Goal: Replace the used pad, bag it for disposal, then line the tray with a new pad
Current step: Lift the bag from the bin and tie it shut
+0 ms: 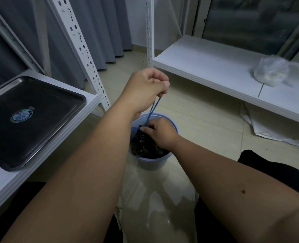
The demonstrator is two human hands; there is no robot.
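Blue drawstring cord runs taut from the left hand, which is raised above the bin with its fingers curled tight round the cord, down to the gathered mouth of a black bag sitting inside a pale blue bin on the tiled floor. The right hand is down at the bag's neck, fingers bent and pinching the gathered plastic where the cord emerges. Judged from this, the bagging step is near its end: the bag is being drawn closed, and the used pad is presumably inside it, though the pad itself cannot be seen. The metal tray lies on the white shelf at the left, well apart from the bin, bare and unlined, so removal of the old pad appears done and lining is not yet begun. No fresh pad can be identified with certainty; flat white sheeting lies on the floor beneath the right-hand shelf, and a crumpled clear plastic bag rests on that shelf, contents not discernible. A round blue-and-white sticker sits on the tray floor; its lettering is too small to read. No other brand or writing is legible.
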